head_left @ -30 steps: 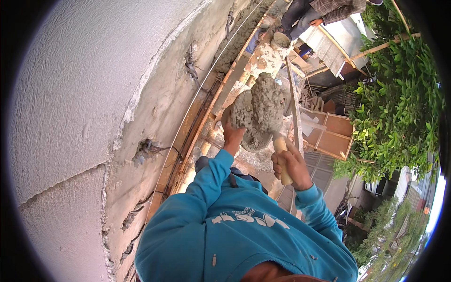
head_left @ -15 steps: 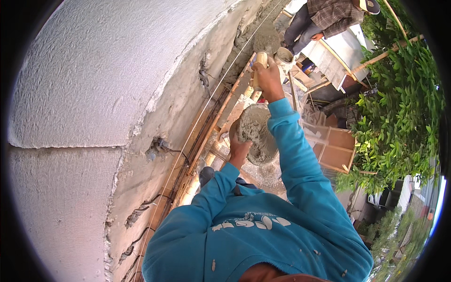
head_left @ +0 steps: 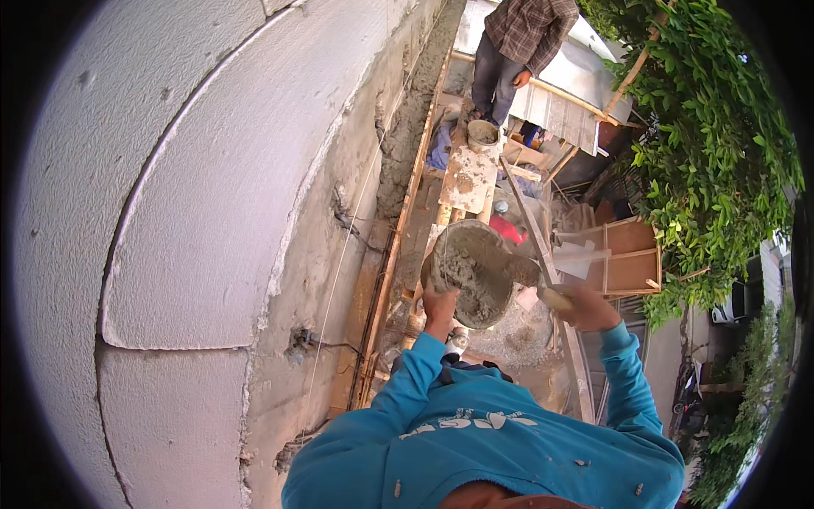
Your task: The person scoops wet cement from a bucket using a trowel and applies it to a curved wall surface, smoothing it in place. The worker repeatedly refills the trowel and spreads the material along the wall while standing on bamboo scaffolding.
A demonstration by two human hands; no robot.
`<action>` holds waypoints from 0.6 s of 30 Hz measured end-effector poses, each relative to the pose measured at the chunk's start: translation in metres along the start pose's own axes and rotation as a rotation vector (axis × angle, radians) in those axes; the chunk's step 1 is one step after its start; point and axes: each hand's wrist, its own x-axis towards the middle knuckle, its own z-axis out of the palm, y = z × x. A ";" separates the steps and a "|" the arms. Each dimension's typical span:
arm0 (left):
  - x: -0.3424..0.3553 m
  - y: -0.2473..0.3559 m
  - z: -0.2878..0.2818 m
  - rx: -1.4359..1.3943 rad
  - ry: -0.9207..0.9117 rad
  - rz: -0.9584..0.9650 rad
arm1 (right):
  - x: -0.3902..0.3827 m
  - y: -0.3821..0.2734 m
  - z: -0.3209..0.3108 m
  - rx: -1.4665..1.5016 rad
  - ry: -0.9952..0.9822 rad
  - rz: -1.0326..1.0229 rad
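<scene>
Wet grey mortar [head_left: 465, 276] partly fills a round bucket [head_left: 502, 316] in front of me. My left hand [head_left: 440, 310] is closed on the bucket's near left rim. In my right hand [head_left: 587, 307], closed around its pale wooden handle, is a trowel [head_left: 524, 272]. Its mortar-smeared blade reaches over the bucket's right side; whether it touches the mortar I cannot tell. A long strip of fresh mortar [head_left: 397, 161] lies between the wall and a wooden board [head_left: 415, 182], beyond the bucket to the left.
A rough wall [head_left: 195, 254] of large pale blocks rises at my left, with a taut string [head_left: 343, 254] along it. Ahead, a mortar-stained plank [head_left: 466, 182] bears a second bucket [head_left: 483, 134] near a standing person [head_left: 517, 42]. A slanting beam [head_left: 543, 246] and leafy branches [head_left: 721, 153] are at right.
My right hand has swung back and right with the trowel, from the mortar strip to the bucket. The left hand stays on the bucket. The view has shifted, and the other person now appears more upright.
</scene>
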 end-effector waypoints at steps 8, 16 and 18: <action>-0.020 0.052 0.024 0.036 -0.040 -0.038 | 0.048 0.029 0.100 -0.282 0.135 -0.088; -0.009 0.058 0.016 0.004 -0.050 0.166 | 0.037 0.009 0.031 -0.537 0.106 -0.066; -0.013 0.061 0.019 0.082 -0.130 0.219 | 0.044 0.009 0.018 -0.065 -0.199 0.267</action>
